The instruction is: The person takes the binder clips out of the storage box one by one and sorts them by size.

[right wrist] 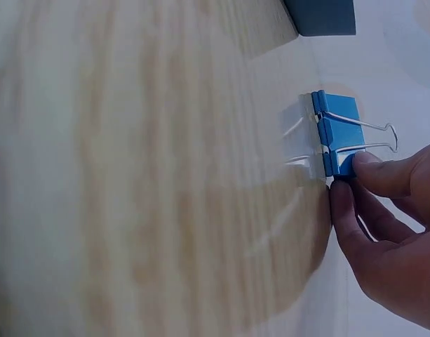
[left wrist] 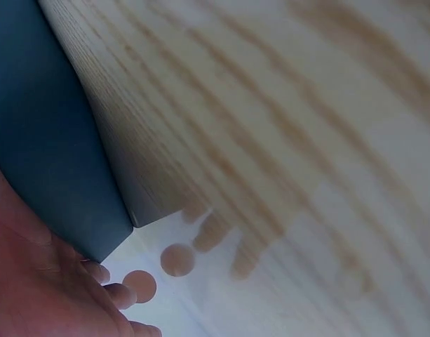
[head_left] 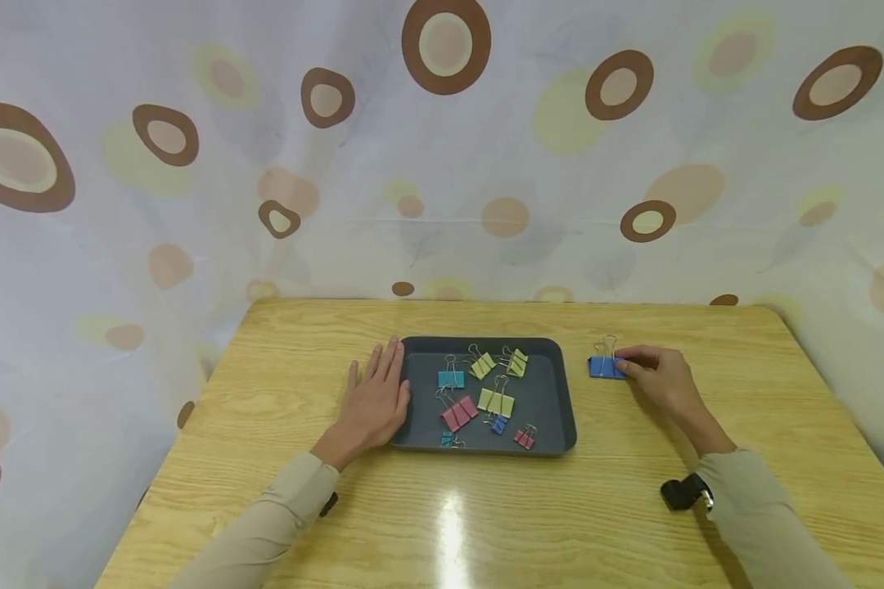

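Note:
A large blue binder clip (head_left: 602, 367) stands on the table to the right of the tray, its wire handles pointing up. My right hand (head_left: 665, 383) pinches its right end between thumb and fingers; the right wrist view shows the thumb (right wrist: 386, 174) against the clip's face. On the other side, my left hand (head_left: 368, 411) lies with straight fingers along the left rim of the dark grey tray (head_left: 569, 401). In the left wrist view the palm (left wrist: 39, 274) is up against the tray's outer wall (left wrist: 53, 133).
Inside the tray lie several binder clips: a large pink one (head_left: 459, 414), a teal one (head_left: 451, 379), a large yellow one (head_left: 496, 402), a small blue one (head_left: 498, 424) and others. The wooden table (head_left: 324, 523) meets a patterned cloth (head_left: 471, 254) at its back edge.

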The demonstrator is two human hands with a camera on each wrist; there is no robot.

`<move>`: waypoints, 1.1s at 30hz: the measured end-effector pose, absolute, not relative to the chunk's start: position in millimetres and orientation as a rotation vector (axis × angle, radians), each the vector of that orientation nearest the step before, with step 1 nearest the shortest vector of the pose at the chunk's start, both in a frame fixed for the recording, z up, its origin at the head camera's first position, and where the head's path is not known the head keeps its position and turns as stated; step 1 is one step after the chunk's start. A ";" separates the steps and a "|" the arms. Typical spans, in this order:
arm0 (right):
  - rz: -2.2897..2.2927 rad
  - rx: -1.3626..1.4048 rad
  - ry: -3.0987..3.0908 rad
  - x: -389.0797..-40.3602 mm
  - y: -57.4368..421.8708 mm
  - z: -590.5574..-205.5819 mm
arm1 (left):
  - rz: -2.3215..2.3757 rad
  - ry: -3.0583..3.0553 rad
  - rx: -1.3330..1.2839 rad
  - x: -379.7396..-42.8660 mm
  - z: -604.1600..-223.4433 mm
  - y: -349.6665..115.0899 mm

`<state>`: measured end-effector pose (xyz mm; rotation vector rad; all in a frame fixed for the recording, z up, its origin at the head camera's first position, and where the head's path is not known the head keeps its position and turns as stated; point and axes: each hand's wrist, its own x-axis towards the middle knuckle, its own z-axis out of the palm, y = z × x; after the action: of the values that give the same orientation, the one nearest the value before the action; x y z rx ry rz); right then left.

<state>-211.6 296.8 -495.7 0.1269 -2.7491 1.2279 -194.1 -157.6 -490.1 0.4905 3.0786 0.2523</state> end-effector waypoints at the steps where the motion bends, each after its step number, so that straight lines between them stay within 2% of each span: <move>1: 1.235 0.127 -2.751 -211.4 296.8 -495.5 | 0.246 3.077 0.489 -194.4 -490.5 -157.6; 15: 1.613 0.100 -2.502 -201.3 307.9 -478.7 | 0.275 3.110 0.507 -194.1 -489.4 -155.9; 24: 1.673 0.327 -2.425 -192.5 279.7 -460.2 | 0.270 3.116 0.504 -193.1 -488.1 -157.8; 33: 1.688 0.429 -2.436 -188.9 247.2 -454.6 | 0.243 3.096 0.500 -193.4 -488.9 -156.9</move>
<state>-188.9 247.2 -454.6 0.4285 -2.4364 1.6882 -193.4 -156.9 -488.9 0.4996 3.0961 0.2425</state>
